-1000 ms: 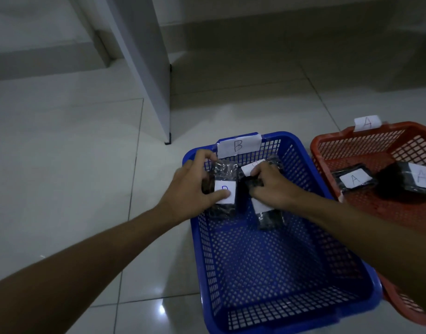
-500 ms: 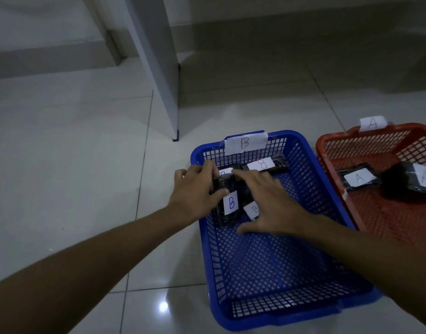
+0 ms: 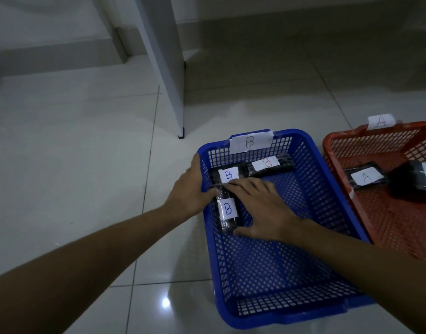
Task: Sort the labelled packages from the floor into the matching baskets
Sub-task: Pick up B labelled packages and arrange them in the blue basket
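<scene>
Straight, spread fingers of the right hand [image 3: 262,208] lying flat beside and partly over the nearest black plastic-wrapped package with a white paper label marked B [image 3: 227,212], thumb at its near end, nothing pinched. Left hand [image 3: 191,189] at the left wall of the blue perforated plastic basket [image 3: 310,227], thumb hooked over the rim toward the package; whether the other fingers curl round the wall cannot be told. Three B packages in the far left part of the basket: the nearest one lengthwise along the left wall, a second B-labelled black package [image 3: 225,175] just beyond and touching, a third black package with its B label upside down [image 3: 269,166] lying crosswise against the far wall under the white B tag [image 3: 250,141]. Glossy crinkled wrap, probably slippery; small, likely light and fairly stiff, best pinched across the narrow sides at mid-length. Alongside, an orange perforated plastic basket [image 3: 387,225] holding a black package labelled A [image 3: 366,178].
</scene>
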Action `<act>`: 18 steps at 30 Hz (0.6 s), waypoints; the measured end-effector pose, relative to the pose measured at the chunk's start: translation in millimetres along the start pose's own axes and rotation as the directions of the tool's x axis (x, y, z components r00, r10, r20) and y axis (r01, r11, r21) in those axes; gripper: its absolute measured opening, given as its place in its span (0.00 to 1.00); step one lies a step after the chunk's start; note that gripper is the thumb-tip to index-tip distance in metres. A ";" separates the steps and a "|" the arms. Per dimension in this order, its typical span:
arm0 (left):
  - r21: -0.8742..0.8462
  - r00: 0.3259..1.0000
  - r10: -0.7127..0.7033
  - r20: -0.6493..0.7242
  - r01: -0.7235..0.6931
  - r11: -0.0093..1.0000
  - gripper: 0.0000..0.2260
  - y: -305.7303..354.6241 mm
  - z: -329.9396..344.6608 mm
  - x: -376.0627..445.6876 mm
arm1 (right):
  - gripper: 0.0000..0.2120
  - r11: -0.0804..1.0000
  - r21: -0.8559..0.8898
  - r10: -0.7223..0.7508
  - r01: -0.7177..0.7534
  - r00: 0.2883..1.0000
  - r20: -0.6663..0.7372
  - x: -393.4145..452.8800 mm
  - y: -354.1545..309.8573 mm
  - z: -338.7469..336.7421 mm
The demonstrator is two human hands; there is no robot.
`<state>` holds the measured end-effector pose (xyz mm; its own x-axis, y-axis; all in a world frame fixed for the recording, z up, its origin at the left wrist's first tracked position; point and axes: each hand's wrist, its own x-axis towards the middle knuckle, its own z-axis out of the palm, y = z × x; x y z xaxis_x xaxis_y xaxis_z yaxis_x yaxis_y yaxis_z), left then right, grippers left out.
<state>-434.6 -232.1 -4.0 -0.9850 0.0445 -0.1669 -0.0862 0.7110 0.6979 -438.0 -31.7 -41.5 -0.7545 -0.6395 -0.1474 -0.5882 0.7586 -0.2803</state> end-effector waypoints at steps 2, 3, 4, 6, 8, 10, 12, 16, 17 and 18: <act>-0.016 1.000 -0.004 0.004 0.004 1.000 0.35 -1.1 0.7 -0.5 | 0.52 1.000 -0.019 -0.007 0.007 1.000 -0.002 -3.4 0.3 2.5; -0.013 1.000 -0.007 0.006 0.008 1.000 0.35 -1.2 1.3 -0.2 | 0.52 0.999 -0.031 -0.013 0.013 1.000 -0.009 -4.9 0.2 2.2; -0.008 1.000 -0.008 0.006 0.008 1.000 0.35 -0.8 2.6 0.1 | 0.51 0.999 -0.041 -0.019 0.018 1.000 -0.014 -6.1 0.0 1.7; 0.006 1.000 -0.016 0.000 0.016 1.000 0.36 -0.2 4.7 1.6 | 0.50 0.998 -0.053 -0.026 0.026 1.000 -0.014 -9.4 -0.2 0.6; 0.022 1.000 -0.027 -0.008 0.027 0.999 0.37 -1.4 6.0 3.7 | 0.49 0.999 -0.047 -0.021 0.021 1.000 -0.011 -13.5 -0.8 1.8; 0.026 1.000 -0.031 0.002 0.031 0.999 0.38 -2.8 6.1 5.7 | 0.47 0.999 -0.042 -0.013 0.012 1.000 -0.015 -15.8 -1.2 4.2; 0.029 1.000 -0.022 0.017 0.021 0.999 0.39 -4.2 4.8 7.9 | 0.44 0.999 -0.050 -0.016 0.015 1.000 -0.021 -13.6 -2.8 4.0; 0.024 1.000 -0.005 0.016 0.005 1.000 0.40 -4.1 4.7 7.3 | 0.43 0.995 -0.098 0.016 -0.016 1.000 -0.004 -8.8 -10.3 0.6; 0.032 1.000 -0.006 0.014 0.006 0.999 0.40 -3.3 4.9 6.8 | 0.43 0.993 -0.113 0.024 -0.024 1.000 -0.001 -9.5 -13.6 1.3; 0.035 1.000 -0.003 0.012 0.003 0.999 0.40 -3.2 5.3 6.8 | 0.43 0.992 -0.120 0.035 -0.034 0.999 0.005 -11.2 -16.3 3.6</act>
<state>-440.1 -230.3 -11.0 -0.9828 0.0505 -0.1775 -0.0836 0.7355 0.6723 -418.9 -37.3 -38.7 -0.7733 -0.6130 -0.1621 -0.5926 0.7896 -0.1589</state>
